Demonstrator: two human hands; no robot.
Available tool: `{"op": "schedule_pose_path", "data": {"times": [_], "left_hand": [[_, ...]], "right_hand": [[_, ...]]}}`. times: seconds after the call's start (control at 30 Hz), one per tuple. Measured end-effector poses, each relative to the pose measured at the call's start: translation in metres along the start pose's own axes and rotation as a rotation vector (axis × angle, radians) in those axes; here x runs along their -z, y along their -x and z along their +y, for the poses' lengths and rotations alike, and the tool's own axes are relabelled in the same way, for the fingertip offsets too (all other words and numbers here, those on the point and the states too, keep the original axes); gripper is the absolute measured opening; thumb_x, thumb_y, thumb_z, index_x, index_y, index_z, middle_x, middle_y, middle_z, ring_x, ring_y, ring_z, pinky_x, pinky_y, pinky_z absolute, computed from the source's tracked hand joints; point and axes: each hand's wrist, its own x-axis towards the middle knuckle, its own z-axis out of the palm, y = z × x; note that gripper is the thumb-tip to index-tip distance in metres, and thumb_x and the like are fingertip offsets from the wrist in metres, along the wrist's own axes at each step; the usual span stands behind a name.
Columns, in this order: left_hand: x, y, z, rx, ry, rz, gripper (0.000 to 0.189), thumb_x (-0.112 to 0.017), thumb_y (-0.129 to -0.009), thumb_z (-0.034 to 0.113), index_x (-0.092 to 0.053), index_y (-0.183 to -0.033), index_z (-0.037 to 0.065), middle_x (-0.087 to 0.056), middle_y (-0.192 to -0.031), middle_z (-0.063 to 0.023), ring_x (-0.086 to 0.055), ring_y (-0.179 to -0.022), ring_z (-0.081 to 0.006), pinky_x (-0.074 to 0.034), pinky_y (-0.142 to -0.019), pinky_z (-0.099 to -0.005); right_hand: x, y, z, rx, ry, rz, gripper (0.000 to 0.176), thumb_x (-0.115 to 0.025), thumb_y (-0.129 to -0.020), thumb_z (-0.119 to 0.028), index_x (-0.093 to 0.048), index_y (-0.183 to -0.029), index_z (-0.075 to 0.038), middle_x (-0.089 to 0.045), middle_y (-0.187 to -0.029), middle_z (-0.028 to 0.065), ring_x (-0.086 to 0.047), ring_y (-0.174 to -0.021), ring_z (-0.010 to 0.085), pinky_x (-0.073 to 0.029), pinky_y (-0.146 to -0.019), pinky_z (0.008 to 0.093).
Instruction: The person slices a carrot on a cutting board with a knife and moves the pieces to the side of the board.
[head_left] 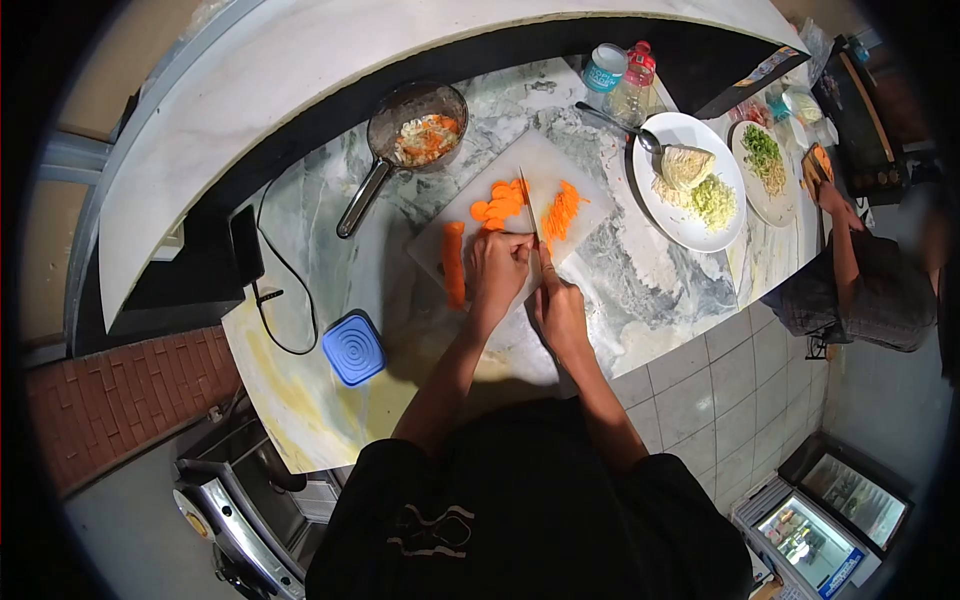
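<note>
On white board (pixel 533 152) | carrot slices (pixel 498 207) — orange, round | right hand (pixel 562 312) clamped on knife (pixel 530 205) | left hand (pixel 499 266) — grip unclear

A marble-patterned counter (pixel 395 285) spans the frame; on it lie a pan (pixel 440 96) upper left of centre, a pale cutting board (pixel 538 150) centrally, a blue square (pixel 353 349) lower left, and two plates, one larger (pixel 680 126), one smaller (pixel 777 212), upper right

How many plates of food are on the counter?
2. A white oval plate holding pale cabbage, right of the white cutting board; a smaller pale oval plate holding chopped greens, further right. More may be hidden at the far right.
</note>
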Motion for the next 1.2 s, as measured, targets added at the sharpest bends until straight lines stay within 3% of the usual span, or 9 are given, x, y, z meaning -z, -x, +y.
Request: {"op": "schedule_pose_path", "data": {"times": [0.17, 0.3, 0.57, 0.8, 0.87, 1.2], "left_hand": [[-0.001, 0.004, -0.004, 0.005, -0.006, 0.036, 0.013, -0.074, -0.08, 0.009, -0.077, -0.093, 0.01, -0.066, -0.071, -0.0174, -0.064, -0.065, -0.0352, -0.046, -0.059, -0.0411], [-0.002, 0.005, -0.007, -0.087, -0.065, 0.07, 0.011, -0.073, -0.082, 0.016, -0.077, -0.091, 0.011, -0.064, -0.069, -0.0177, -0.064, -0.064, -0.0351, -0.045, -0.058, -0.0414], [-0.004, 0.003, -0.008, 0.002, 0.033, 0.02, 0.009, -0.074, -0.081, 0.015, -0.077, -0.088, 0.011, -0.067, -0.071, -0.0143, -0.066, -0.065, -0.0329, -0.046, -0.058, -0.0378], [0.002, -0.001, -0.004, -0.003, -0.002, -0.022, 0.009, -0.075, -0.081, 0.015, -0.077, -0.089, 0.011, -0.068, -0.07, -0.014, -0.067, -0.065, -0.0323, -0.047, -0.06, -0.0391], [0.003, 0.0, -0.001, 0.02, -0.036, -0.016, 0.008, -0.075, -0.08, 0.014, -0.077, -0.088, 0.012, -0.067, -0.068, -0.0128, -0.065, -0.064, -0.0326, -0.047, -0.06, -0.0402], [0.002, 0.002, 0.003, 0.029, -0.057, -0.008, 0.009, -0.075, -0.08, 0.015, -0.077, -0.088, 0.012, -0.066, -0.068, -0.0135, -0.064, -0.066, -0.0348, -0.047, -0.061, -0.042]], "right_hand": [[-0.007, 0.008, -0.006, -0.045, -0.011, 0.07, 0.069, -0.058, -0.081, 0.005, -0.039, -0.147, 0.002, -0.061, -0.071, 0.0291, -0.061, -0.059, 0.0421, -0.049, -0.058, 0.0477], [-0.012, 0.012, -0.006, -0.036, 0.064, 0.045, 0.073, -0.058, -0.079, 0.002, -0.034, -0.148, 0.003, -0.064, -0.074, 0.0263, -0.064, -0.064, 0.0414, -0.051, -0.059, 0.0486], [-0.013, 0.009, -0.008, -0.071, 0.055, 0.061, 0.076, -0.058, -0.075, 0.005, -0.034, -0.147, 0.007, -0.063, -0.073, 0.0268, -0.064, -0.06, 0.0401, -0.051, -0.058, 0.0475], [-0.019, 0.0, -0.009, -0.084, 0.048, 0.111, 0.073, -0.052, -0.078, 0.009, -0.034, -0.148, 0.005, -0.06, -0.065, 0.0284, -0.061, -0.054, 0.0412, -0.049, -0.054, 0.0457], [-0.012, -0.004, -0.016, -0.11, 0.108, 0.02, 0.084, -0.059, -0.072, 0.007, -0.028, -0.15, 0.006, -0.063, -0.07, 0.0269, -0.064, -0.061, 0.0414, -0.051, -0.058, 0.0482], [-0.019, 0.023, -0.012, -0.067, 0.036, 0.105, 0.077, -0.061, -0.077, 0.002, -0.033, -0.148, 0.007, -0.061, -0.062, 0.0222, -0.061, -0.052, 0.0387, -0.049, -0.052, 0.0459]]}}
